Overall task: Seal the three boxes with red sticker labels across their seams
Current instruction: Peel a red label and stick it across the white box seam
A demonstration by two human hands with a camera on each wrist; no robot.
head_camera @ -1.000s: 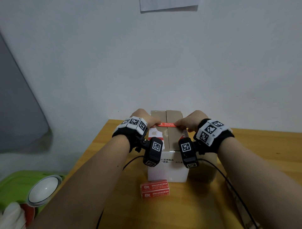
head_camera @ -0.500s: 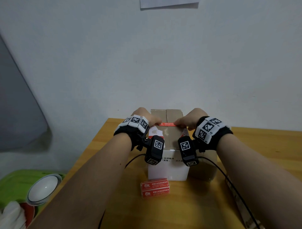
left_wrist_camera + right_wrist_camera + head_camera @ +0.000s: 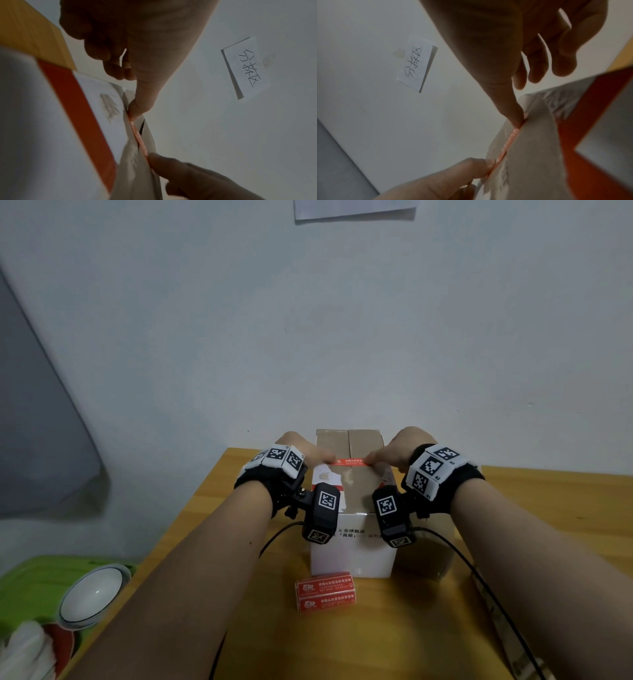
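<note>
Spare red labels [image 3: 325,592] lie nearest on the bench [image 3: 548,508], then box [image 3: 352,556] w/ thin, floppy, tacky red sticker [image 3: 349,462] across its top seam, left hand [image 3: 301,451] & right hand [image 3: 399,448] pressing straight-fingered on its ends, grip holding nothing; handle by the ends, prob creases easily

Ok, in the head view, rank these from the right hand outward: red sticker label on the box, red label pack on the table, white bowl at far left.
1. Red sticker label, under the right hand's fingertip on top of the box.
2. Red label pack, on the table in front of the box.
3. White bowl, far left, off the table's edge.
</note>
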